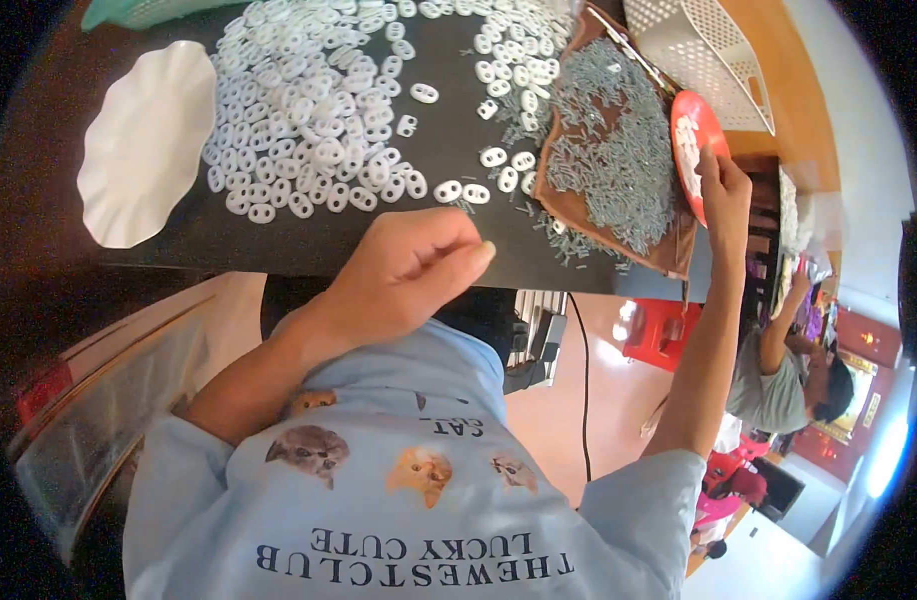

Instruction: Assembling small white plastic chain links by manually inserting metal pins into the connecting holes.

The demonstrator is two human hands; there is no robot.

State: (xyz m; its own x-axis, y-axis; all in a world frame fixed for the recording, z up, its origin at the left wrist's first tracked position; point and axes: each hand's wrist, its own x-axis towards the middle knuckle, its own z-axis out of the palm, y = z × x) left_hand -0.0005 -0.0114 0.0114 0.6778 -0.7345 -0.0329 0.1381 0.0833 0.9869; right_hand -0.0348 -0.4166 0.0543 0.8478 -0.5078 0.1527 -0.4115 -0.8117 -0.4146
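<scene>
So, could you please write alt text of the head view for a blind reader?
A person's right hand is at a red dish of white pieces; the left hand is curled by a dark table. On it lie white two-holed ovals and grey pins on a brown sheet.

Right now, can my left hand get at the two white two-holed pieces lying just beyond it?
Most likely yes: the left hand is close to those white pieces, and nothing visible blocks the way. It's curled closed, though, so it would probably need to open first.
</scene>
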